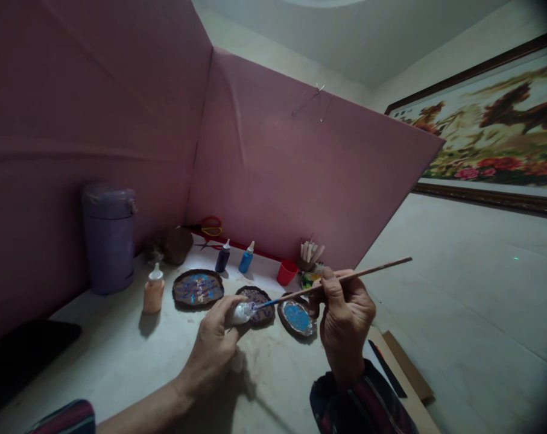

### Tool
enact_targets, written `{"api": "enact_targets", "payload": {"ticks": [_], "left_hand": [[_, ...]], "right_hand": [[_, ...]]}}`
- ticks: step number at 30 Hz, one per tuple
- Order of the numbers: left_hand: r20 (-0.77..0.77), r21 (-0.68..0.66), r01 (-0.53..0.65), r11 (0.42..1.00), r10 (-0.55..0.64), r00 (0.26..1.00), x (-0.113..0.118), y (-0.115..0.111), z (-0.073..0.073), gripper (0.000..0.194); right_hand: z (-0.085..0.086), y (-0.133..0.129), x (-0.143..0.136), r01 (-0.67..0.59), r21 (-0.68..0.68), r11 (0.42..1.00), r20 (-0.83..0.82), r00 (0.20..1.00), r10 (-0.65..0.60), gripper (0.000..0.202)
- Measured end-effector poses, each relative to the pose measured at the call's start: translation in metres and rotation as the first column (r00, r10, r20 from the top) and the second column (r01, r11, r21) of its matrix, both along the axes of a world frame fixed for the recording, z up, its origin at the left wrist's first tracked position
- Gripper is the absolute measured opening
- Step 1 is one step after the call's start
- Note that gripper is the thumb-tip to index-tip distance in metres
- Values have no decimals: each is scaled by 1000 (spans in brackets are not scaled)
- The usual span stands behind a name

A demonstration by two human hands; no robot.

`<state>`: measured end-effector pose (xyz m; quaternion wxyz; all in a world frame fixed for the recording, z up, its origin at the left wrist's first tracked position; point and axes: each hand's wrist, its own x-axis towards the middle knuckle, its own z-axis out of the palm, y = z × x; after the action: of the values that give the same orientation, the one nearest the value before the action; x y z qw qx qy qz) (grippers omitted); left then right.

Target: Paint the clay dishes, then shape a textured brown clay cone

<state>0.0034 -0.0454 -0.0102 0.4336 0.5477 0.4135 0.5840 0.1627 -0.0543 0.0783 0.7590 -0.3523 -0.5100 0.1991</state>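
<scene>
My left hand (216, 331) is closed around a small white bottle (240, 314), tilted so its mouth points right. My right hand (345, 313) pinches a thin wooden paintbrush (295, 294), whose blue-stained tip meets the bottle's mouth. Behind the bottle lies a dark, uneven-edged dish (265, 316) with purple marks, partly hidden by the bottle and brush. To its right sits a smaller dish (297, 317) with a blue middle and a whitish rim. A larger brown dish (198, 288), streaked blue and purple, lies to the left.
An orange paint bottle (154, 290), a dark purple bottle (223, 257) and a blue bottle (246, 258) stand on the table. Farther back are a red cup (287, 273), scissors (211, 226) and a brown lump (178, 246). A lilac canister (109, 241) stands left, by pink panels (291, 175).
</scene>
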Motion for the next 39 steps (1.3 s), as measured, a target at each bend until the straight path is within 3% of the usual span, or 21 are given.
{"api": "enact_targets", "payload": {"ticks": [7, 12, 20, 33, 39], "left_hand": [[-74, 56, 66, 996, -62, 995, 2, -2, -1, 35], [-95, 45, 84, 995, -80, 992, 1, -3, 4, 32], [-79, 34, 70, 997, -67, 995, 1, -3, 3, 32], [-10, -25, 125, 992, -126, 992, 2, -5, 9, 26], [41, -64, 152, 986, -150, 988, 3, -4, 9, 23]], "right_hand": [[-1, 2, 0, -104, -98, 990, -17, 995, 103, 23], [-2, 7, 6, -81, -165, 983, -122, 991, 61, 26], [3, 10, 15, 28, -75, 997, -111, 993, -37, 28], [-3, 4, 1, -42, -125, 991, -124, 992, 26, 30], [-7, 2, -3, -77, -58, 995, -91, 993, 71, 25]]}}
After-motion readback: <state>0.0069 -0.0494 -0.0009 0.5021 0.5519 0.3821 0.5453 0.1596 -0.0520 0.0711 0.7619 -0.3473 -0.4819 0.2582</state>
